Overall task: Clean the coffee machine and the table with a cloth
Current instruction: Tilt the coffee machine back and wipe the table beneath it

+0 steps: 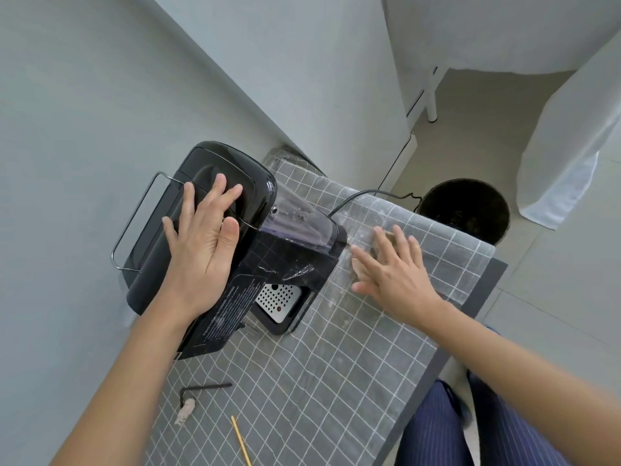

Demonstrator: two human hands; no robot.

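A black coffee machine (235, 183) stands on the table (336, 348), which is covered with a grey checked cloth. My left hand (201, 243) lies flat on the machine's top, fingers spread. The machine's clear water tank (299, 220) and its perforated drip tray (277, 297) face my right side. My right hand (393, 274) rests flat on the tablecloth just right of the machine, fingers apart, over a whitish dusty patch (366, 210). Something small and brownish (389, 237) shows between its fingers; I cannot tell what it is.
A black power cord (369, 192) runs off the table toward a black bin (467, 206) on the floor. Near the front lie a black hex key (201, 389), a crumpled beige scrap (186, 411) and a yellow stick (242, 442). The wall sits close on the left.
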